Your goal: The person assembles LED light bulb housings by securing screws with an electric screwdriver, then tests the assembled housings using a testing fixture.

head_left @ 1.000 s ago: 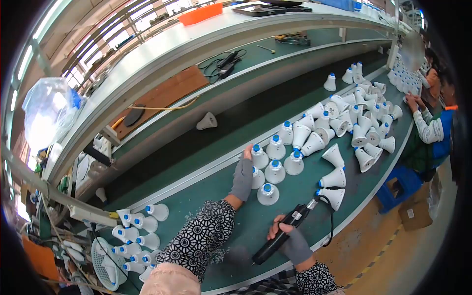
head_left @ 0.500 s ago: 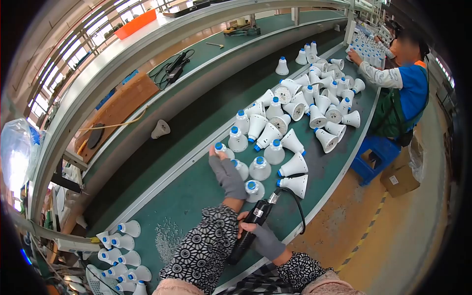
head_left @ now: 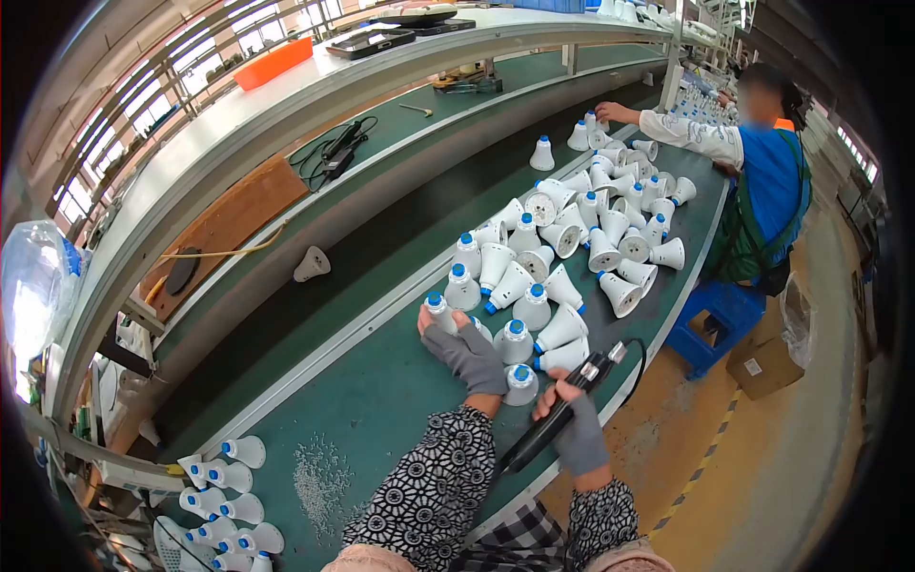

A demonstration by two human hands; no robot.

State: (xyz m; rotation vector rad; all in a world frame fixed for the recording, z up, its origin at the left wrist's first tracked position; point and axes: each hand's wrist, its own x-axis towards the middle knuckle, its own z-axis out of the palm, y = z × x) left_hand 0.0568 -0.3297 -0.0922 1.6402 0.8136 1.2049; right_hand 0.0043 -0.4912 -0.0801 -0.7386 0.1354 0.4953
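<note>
My left hand (head_left: 464, 355), in a grey fingerless glove, has its fingers and thumb around the lower part of a white cone-shaped housing with a blue cap (head_left: 439, 313). My right hand (head_left: 578, 424), also gloved, grips a black electric screwdriver (head_left: 553, 421) that lies slanted over the bench edge, its silver tip pointing up and right. Between the hands stand white housings with blue caps, one (head_left: 520, 383) just left of the screwdriver and another (head_left: 514, 341) behind it. Part of one more is hidden behind my left hand.
Many white housings (head_left: 602, 250) crowd the green bench (head_left: 381, 400). Small screws (head_left: 322, 481) lie scattered at left, near another group of housings (head_left: 244, 451). A co-worker (head_left: 762, 181) reaches across the far end, beside a blue stool (head_left: 717, 319). One housing (head_left: 312, 264) lies beyond the rail.
The screwdriver and my right hand have moved right and up. My left hand has shifted slightly right, still at the same housing. The co-worker's arm now reaches farther left over the bench.
</note>
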